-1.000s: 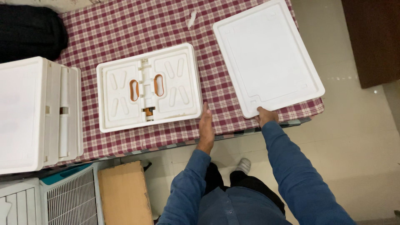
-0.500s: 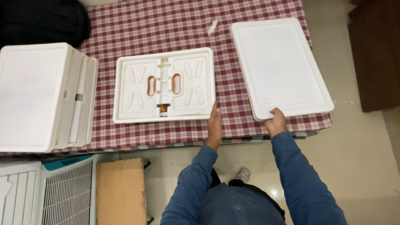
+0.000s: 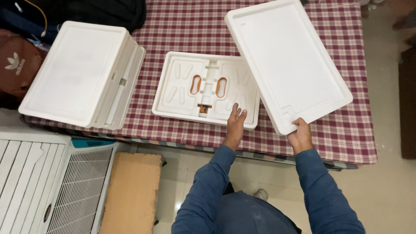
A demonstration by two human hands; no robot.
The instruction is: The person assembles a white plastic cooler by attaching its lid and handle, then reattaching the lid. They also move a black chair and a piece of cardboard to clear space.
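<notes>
Right grip (image 3: 300, 135) clasps the lid's (image 3: 286, 60) near corner; left grip (image 3: 236, 121) rests flat, released, on the tray (image 3: 182, 93). Foam looks light, stiff, brittle.

White foam tray (image 3: 208, 91) w/ orange slots, white lid (image 3: 286, 60), red-white checked cloth (image 3: 190, 26), blue sleeves (image 3: 208, 186).

On the bench (image 3: 182, 26), the moulded tray (image 3: 206, 89) lies at centre, my left hand (image 3: 235, 123) on its 5 o'clock corner. At its 3 o'clock, my right hand (image 3: 300, 135) holds the flat lid (image 3: 286, 60), overlapping the tray's edge. The stacked boxes (image 3: 82, 71) sit at 9 o'clock.
</notes>
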